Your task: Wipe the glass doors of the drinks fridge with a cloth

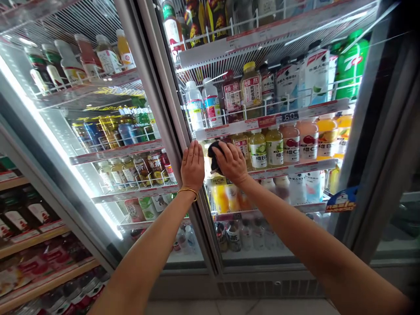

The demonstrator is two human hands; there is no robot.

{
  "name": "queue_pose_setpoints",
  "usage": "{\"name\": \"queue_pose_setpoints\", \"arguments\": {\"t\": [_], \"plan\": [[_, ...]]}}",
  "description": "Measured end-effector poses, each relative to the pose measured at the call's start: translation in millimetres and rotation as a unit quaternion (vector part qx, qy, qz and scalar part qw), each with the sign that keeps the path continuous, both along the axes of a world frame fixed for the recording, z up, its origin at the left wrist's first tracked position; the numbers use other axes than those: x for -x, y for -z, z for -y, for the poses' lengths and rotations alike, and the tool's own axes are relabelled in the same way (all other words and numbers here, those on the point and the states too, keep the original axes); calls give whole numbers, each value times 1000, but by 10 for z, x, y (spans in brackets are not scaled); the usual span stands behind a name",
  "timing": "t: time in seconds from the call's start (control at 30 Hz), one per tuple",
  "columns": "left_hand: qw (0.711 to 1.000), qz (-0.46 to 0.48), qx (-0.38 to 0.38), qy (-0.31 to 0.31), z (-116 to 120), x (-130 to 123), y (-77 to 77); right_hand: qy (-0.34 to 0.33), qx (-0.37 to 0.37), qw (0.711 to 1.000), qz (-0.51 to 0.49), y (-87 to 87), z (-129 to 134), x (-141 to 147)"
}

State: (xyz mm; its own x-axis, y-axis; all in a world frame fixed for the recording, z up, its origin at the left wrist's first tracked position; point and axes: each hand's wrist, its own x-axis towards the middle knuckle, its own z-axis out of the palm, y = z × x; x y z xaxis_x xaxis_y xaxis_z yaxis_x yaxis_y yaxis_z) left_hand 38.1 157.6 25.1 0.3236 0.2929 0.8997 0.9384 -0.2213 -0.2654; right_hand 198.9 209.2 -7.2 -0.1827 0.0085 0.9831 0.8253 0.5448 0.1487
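My left hand (193, 167) lies flat with its fingers stretched out on the metal door frame (170, 98) between two cooler doors. A gold bangle (188, 190) circles that wrist. Just to the right, my right hand (232, 162) presses a dark cloth (214, 154) against the right glass door, its fingers bent over the cloth. Part of the cloth is hidden under the palm. Behind the glass, close to this hand, stand bottles with green labels (258, 151) and some yellow-orange bottles (220, 197).
Shelves of drinks fill both cooler sections, with a large green bottle (352, 65) at the upper right. A blue sticker (341, 200) is on the right door. At the lower left, an open wooden shelf (19, 243) holds packaged goods. A vent grille (269, 288) runs along the cooler's base.
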Motion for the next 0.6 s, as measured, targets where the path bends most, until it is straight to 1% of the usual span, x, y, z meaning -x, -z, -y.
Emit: {"name": "queue_pose_setpoints", "arguments": {"t": [0.03,0.1,0.17,0.2,0.27,0.33,0.4,0.47,0.5,0.53,0.6], "plan": [[1000,-2,0,-4,4,-1,4,-10,-3,1000,11,-79,-9,19],[1000,-4,-3,-9,14,-7,-2,-12,-17,1000,-5,-270,-33,-5],[1000,-10,-5,-9,28,-15,-43,1,-29,998,-61,-434,-54,-95],[1000,-19,-4,-7,35,-17,-84,10,-29,995,-95,-483,-58,-152],[999,-44,0,-3,49,-13,-206,28,-26,988,-153,-490,-47,-249],[997,-73,1,-2,61,8,-368,48,-25,979,-196,-391,-13,-277],[995,-96,-6,-5,71,45,-537,65,-30,976,-208,-253,33,-204],[994,-106,-16,-12,75,87,-675,64,-44,983,-169,-168,77,-44],[994,-106,-21,-15,75,106,-725,52,-55,988,-131,-170,94,55],[994,-103,-25,-18,71,121,-758,34,-67,993,-89,-210,106,155],[996,-84,-34,-17,58,136,-781,1,-82,996,-26,-393,113,332]]}}
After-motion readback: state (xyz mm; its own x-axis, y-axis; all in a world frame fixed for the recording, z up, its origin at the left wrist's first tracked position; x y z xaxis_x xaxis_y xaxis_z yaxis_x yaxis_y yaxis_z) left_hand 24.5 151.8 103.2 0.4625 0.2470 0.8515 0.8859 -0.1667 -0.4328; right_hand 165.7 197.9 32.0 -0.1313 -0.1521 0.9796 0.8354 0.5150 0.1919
